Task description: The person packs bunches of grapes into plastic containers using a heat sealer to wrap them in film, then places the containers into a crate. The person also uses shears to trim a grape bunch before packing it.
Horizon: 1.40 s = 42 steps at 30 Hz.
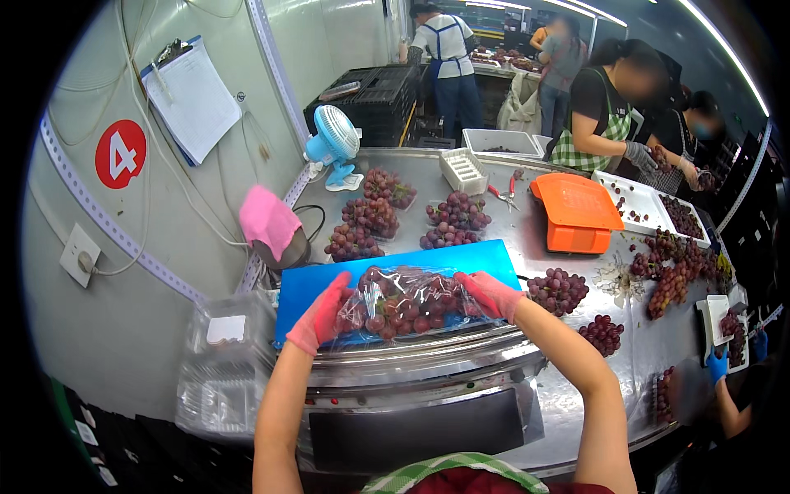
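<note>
A pack of red grapes (pixel 404 305) covered in clear plastic film is held between my two hands over a blue board (pixel 315 284). My left hand (pixel 322 312), in a pink glove, grips the film at the pack's left end. At the right end, my right hand (pixel 490 295), gloved the same way, pinches the film. The film looks creased and shiny over the berries. In front of the board runs the rim of a metal wrapping machine (pixel 426 364), with a dark panel below.
Behind the board stand grape packs (pixel 370 216), a blue fan (pixel 335 145), red-handled pliers or snips (pixel 507 194) and an orange scale (pixel 577 213). Loose bunches (pixel 558 291) lie to the right. Clear plastic boxes (pixel 219 389) are stacked at left. A co-worker's blue-gloved hand (pixel 717 364) is at far right.
</note>
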Tool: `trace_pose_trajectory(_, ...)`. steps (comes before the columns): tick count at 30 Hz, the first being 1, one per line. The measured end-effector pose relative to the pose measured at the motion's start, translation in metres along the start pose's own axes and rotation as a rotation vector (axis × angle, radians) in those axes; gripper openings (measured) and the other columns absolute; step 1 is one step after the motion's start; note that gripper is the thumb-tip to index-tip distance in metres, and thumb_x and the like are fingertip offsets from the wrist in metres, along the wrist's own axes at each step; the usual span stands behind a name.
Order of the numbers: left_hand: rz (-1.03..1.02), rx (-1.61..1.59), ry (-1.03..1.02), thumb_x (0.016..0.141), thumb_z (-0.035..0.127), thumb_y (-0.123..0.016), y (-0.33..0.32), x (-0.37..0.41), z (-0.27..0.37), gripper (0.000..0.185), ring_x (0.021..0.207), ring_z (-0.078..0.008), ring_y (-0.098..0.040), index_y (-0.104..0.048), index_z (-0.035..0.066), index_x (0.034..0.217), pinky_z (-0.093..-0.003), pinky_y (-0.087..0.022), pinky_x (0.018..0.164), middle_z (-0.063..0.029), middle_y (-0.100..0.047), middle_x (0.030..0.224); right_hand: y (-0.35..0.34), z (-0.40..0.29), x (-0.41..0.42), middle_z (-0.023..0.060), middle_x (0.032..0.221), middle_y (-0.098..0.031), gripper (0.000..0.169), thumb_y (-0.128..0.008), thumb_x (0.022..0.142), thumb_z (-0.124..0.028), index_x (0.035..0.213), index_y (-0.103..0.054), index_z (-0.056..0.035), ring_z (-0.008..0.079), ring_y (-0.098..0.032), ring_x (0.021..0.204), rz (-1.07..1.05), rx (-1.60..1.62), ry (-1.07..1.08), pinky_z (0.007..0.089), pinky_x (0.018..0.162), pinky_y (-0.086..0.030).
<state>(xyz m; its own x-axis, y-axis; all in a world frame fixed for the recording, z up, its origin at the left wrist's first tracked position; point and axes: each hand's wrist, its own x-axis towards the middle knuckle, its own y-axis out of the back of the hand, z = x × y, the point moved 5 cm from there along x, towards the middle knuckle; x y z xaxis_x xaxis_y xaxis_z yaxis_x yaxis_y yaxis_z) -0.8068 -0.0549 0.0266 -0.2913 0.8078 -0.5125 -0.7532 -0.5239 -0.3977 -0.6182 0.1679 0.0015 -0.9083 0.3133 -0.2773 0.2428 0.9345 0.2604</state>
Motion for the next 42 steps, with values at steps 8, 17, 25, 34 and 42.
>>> trace_pose_trajectory(8,-0.044,0.213,-0.255,0.093,0.048,-0.042,-0.036,-0.056,-0.017,0.051,0.070,-0.0048,-0.050,-0.056,0.002,0.110,-0.0229,-0.043,0.061,0.0019,-0.057,0.088,-0.030,-0.044,-0.079,0.0026,0.074,-0.050,0.039,-0.039,0.091,-0.038,0.085,-0.055,-0.0031,0.0116,-0.045,0.063,0.063,0.079,-0.051,0.0285,0.054,-0.044)
trace_pose_trajectory(17,0.177,0.768,-0.415,0.096,0.023,-0.039,-0.029,-0.159,-0.110,0.034,0.091,-0.0180,-0.057,-0.051,0.000,0.119,-0.0294,-0.045,0.082,-0.0084,-0.060,0.103,-0.105,0.001,-0.194,0.0049,0.078,-0.055,0.046,-0.040,0.094,-0.043,0.097,-0.055,0.0003,0.0121,-0.047,0.071,0.244,0.001,0.147,0.0264,0.065,-0.042)
trace_pose_trajectory(25,-0.015,-0.649,-0.230,0.093,0.049,-0.035,-0.040,-0.149,-0.216,0.051,0.098,-0.0283,-0.056,-0.045,0.009,0.123,-0.0419,-0.044,0.090,-0.0132,-0.056,0.111,-0.159,0.034,-0.209,0.0050,0.089,-0.058,0.031,-0.041,0.094,-0.033,0.101,-0.054,-0.0053,0.0140,-0.057,0.083,0.316,0.941,-0.199,0.0270,0.074,-0.049)
trace_pose_trajectory(34,-0.249,-0.746,-0.206,0.092,0.056,-0.027,-0.091,-0.171,-0.172,0.066,0.110,-0.0325,-0.052,-0.031,0.008,0.137,-0.0449,-0.041,0.094,-0.0193,-0.045,0.129,-0.156,-0.011,-0.219,0.0087,0.128,-0.044,0.047,-0.045,0.093,-0.034,0.131,-0.039,-0.0067,0.0202,-0.047,0.112,0.443,0.853,0.260,0.0345,0.091,-0.042)
trace_pose_trajectory(42,-0.201,-0.749,-0.225,0.093,0.046,-0.032,-0.097,-0.190,-0.158,0.057,0.105,-0.0223,-0.055,-0.043,0.002,0.127,-0.0383,-0.042,0.094,-0.0144,-0.050,0.126,-0.199,-0.039,-0.213,0.0171,0.134,-0.040,0.069,-0.036,0.090,-0.053,0.139,-0.027,-0.0049,0.0293,-0.048,0.115,-0.404,1.761,0.124,0.0408,0.092,-0.044)
